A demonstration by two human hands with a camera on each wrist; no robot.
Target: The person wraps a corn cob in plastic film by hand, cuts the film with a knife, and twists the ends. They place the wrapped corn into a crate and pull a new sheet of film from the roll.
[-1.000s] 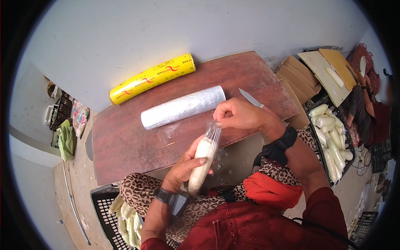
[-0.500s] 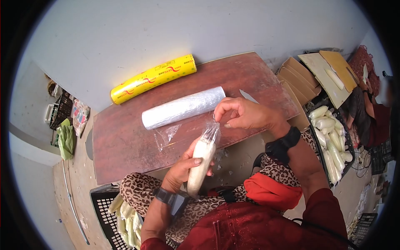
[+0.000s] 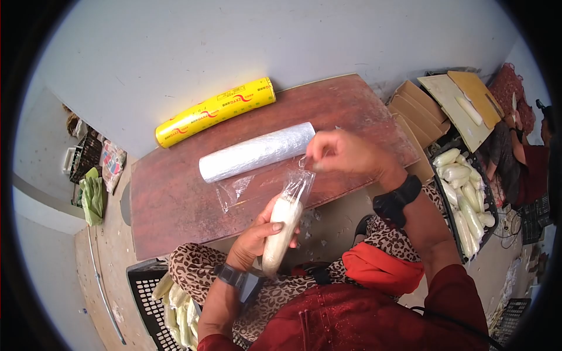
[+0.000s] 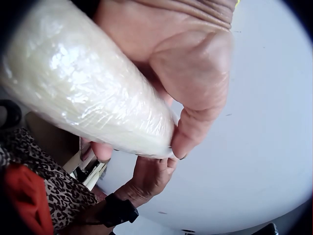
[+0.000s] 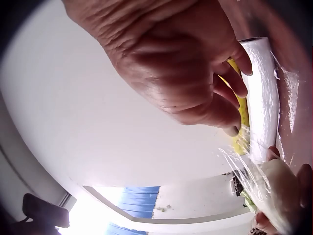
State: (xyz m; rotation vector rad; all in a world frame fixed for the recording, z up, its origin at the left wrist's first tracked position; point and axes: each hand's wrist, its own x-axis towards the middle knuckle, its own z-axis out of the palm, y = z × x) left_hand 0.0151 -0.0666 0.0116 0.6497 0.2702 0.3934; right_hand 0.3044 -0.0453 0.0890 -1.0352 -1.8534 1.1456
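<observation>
My left hand (image 3: 261,233) grips a pale, long vegetable (image 3: 280,243) wrapped in clear cling film, held tilted above the lap with the thumb across its front. The left wrist view shows the wrapped vegetable (image 4: 83,73) close up, its film shiny and creased. Loose cling film (image 3: 297,184) stretches up from the vegetable's far end to my right hand (image 3: 348,153), whose curled fingers and thumb pinch it, slightly blurred. Seen from the right wrist, strands of the film (image 5: 243,169) fan out below the thumb (image 5: 231,128).
A bare film roll (image 3: 257,153) lies on the brown table (image 3: 170,210), a yellow printed roll (image 3: 216,111) behind it. The right hand mostly hides a knife. Crates of wrapped vegetables stand at right (image 3: 468,193) and lower left (image 3: 146,298). Another person sits at far right.
The right hand has moved slightly right and up, drawing the loose film out from the vegetable and covering more of the knife. The left hand holds nearly still.
</observation>
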